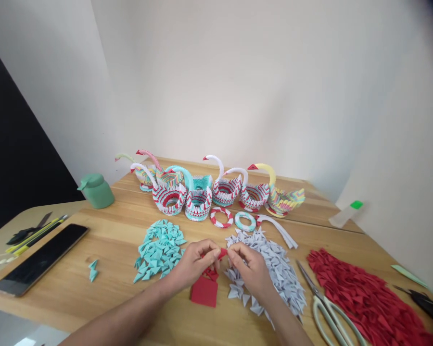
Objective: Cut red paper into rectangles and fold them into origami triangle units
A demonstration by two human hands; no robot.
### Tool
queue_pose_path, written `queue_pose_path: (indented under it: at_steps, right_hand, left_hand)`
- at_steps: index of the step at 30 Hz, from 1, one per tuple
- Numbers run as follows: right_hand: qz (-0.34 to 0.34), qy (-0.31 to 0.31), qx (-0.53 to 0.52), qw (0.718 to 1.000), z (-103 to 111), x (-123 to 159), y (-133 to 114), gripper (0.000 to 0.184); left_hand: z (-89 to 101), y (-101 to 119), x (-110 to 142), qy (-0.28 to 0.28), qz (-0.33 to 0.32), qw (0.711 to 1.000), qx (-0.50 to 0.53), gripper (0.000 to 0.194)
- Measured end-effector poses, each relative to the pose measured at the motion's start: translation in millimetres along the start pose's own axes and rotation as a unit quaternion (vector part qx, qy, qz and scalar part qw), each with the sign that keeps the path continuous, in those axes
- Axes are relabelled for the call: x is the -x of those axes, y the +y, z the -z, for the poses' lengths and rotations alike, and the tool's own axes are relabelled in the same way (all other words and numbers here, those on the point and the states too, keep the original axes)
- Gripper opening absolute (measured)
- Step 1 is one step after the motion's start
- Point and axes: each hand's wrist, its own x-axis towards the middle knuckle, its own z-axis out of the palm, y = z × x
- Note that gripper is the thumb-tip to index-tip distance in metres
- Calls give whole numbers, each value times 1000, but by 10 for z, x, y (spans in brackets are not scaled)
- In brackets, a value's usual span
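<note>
Between my fingertips is a small red folded paper piece [222, 253]. My left hand [201, 259] pinches it from the left, while my right hand [248, 264] closes on its other end. Just below them on the table lie a stack of red paper [204, 291] and a few red folded pieces [211, 274], partly hidden by my left hand. A heap of turquoise paper triangles [160, 251] is left of my hands. Pale grey-lilac paper triangles [279, 269] are piled beside and partly under my right hand.
Several folded-paper swans [198, 204] stand at the back, with a red-white ring [221, 225], a turquoise-white ring [245, 228] and a white neck piece [283, 230] before them. Scissors [323, 298] and red triangles [368, 293] lie right. A phone [41, 259] and green container [97, 193] are left.
</note>
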Motion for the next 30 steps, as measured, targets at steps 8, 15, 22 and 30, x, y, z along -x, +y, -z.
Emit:
queue_pose_path:
  at_steps: [8,15,22,30]
  right_hand:
    - [-22,-2,-44,999,-8,2,30,30]
    - [-80,-3,-123,989,-75,-30,32,26]
    - [-95,-8,-174,980,-127,-60,117,26]
    - [-110,12,-162,981,-164,-28,96,24]
  left_hand:
    - [-35,-43,-30,47,18,999,3,24]
    - [-70,-21,-14,73,26,996,-50,12]
    - [-49,-20,-57,82,74,991,76,22]
    - [-32,-32,-69,63,87,987,118,26]
